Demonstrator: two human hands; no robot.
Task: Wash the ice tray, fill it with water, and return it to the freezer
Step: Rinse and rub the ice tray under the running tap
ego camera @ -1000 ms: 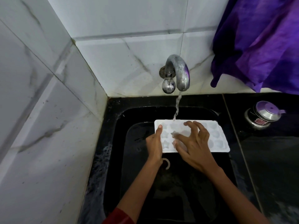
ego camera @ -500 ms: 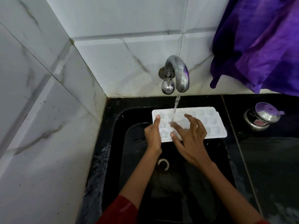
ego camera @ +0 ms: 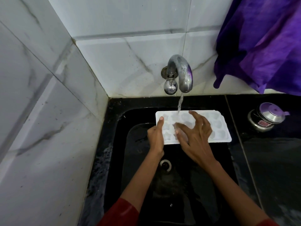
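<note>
Our left hand [ego camera: 155, 138] grips the short end of the ice tray [ego camera: 218, 126] at its nine o'clock side. The thumb lies along the top rim and the other fingers are hidden beneath. Our right hand [ego camera: 197, 136] grasps nothing. Its fingers are spread and lightly bent, with the tips pressing on the moulded cavities left of the tray's middle. They blur a little, so we judge they are rubbing.

We hold the tray face up over the twelve o'clock end of the black sink [ego camera: 117, 144], right under the tap [ego camera: 180, 74]. The water stream [ego camera: 180, 103] strikes its far rim.

A second ago the tray sat nearer us and lower in the basin. We have since carried it back toward twelve o'clock, closer to the spout, and it has barely shifted in the last half second. Our right forefinger now reaches out to the far rim.

That suggests we are in the middle of the washing step, scrubbing under running water. The cavities at three o'clock lie outside the stream and probably need their turn. Filling the tray and returning it to the freezer are not yet begun.

The drain [ego camera: 165, 164] lies at six o'clock of the tray, a steel container [ego camera: 267, 118] stands on the counter at three o'clock, and a purple cloth [ego camera: 263, 43] hangs at one o'clock.
</note>
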